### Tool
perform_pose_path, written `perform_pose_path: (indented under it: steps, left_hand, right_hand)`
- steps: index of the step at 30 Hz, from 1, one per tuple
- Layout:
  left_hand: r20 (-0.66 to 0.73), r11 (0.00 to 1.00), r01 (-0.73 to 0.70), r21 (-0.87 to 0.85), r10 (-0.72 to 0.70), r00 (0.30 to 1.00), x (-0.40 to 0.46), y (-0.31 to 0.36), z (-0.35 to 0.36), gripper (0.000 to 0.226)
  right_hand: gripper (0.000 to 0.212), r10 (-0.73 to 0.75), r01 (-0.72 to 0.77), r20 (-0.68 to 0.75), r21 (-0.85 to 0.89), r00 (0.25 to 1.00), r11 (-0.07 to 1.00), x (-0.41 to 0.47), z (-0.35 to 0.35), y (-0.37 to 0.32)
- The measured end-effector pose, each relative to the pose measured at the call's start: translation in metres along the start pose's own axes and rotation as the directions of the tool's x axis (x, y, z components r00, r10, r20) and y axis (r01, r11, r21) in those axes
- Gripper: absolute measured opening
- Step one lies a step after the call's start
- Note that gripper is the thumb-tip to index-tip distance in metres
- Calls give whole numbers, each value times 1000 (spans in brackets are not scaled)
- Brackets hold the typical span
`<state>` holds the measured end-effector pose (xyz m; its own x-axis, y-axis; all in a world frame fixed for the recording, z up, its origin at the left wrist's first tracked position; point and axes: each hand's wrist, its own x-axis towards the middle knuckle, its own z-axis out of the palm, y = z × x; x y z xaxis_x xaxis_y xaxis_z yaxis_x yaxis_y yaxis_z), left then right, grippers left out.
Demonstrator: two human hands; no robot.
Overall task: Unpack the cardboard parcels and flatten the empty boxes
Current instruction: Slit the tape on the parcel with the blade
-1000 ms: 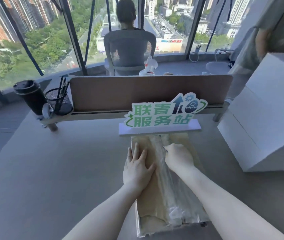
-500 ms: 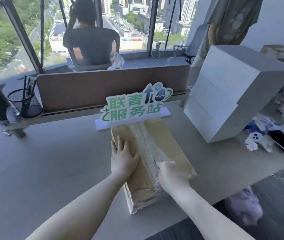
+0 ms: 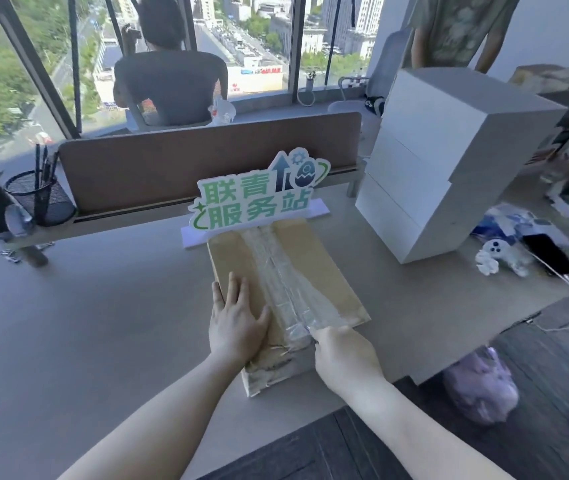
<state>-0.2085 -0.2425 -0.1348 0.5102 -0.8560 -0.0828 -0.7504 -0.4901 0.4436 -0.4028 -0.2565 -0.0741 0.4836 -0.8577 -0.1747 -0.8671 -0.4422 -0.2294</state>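
Observation:
A brown cardboard parcel (image 3: 314, 258) lies closed on the grey desk (image 3: 103, 323), with wide clear tape (image 3: 286, 282) along its top seam. My left hand (image 3: 236, 323) rests flat on the parcel's left half, fingers straight. My right hand (image 3: 341, 351) sits at the near end of the taped seam, its fingers curled round a small thin blade. Only the blade's tip shows, touching the tape.
A green-and-white sign (image 3: 255, 199) stands at the parcel's far end, before a brown divider (image 3: 206, 161). Stacked white boxes (image 3: 449, 161) are to the right, with a phone (image 3: 549, 252) and cable. A mesh pen holder (image 3: 38, 199) stands left. Two people are beyond the desk.
My right hand has drawn back along the taped seam from the parcel's far part to its near end. My left hand stayed flat on the parcel. The view swung right.

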Motion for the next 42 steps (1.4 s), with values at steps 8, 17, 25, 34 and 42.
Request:
perform_pose_path:
  steps: [8, 17, 25, 34, 42]
  left_hand:
    - [15, 1000, 2, 4, -2, 1000, -2, 0, -2, 76]
    - [62, 982, -177, 68, 173, 983, -1, -9, -9, 70]
    - [49, 969, -246, 18, 245, 968, -9, -10, -10, 56]
    - [-19, 971, -223, -82, 222, 975, -12, -9, -2, 45]
    - [-40, 974, -216, -72, 213, 976, -11, -9, 1, 43]
  right_hand:
    - [53, 17, -15, -26, 58, 1000, 998, -38, 12, 9]
    - [33, 439, -281, 3, 772, 898, 570, -51, 30, 15]
    - [37, 553, -249, 114, 952, 825, 176, -39, 47, -12]
    - [39, 611, -210, 159, 978, 776, 13, -38, 61, -36]
    - [41, 576, -232, 121, 965, 808, 123, -47, 68, -48]
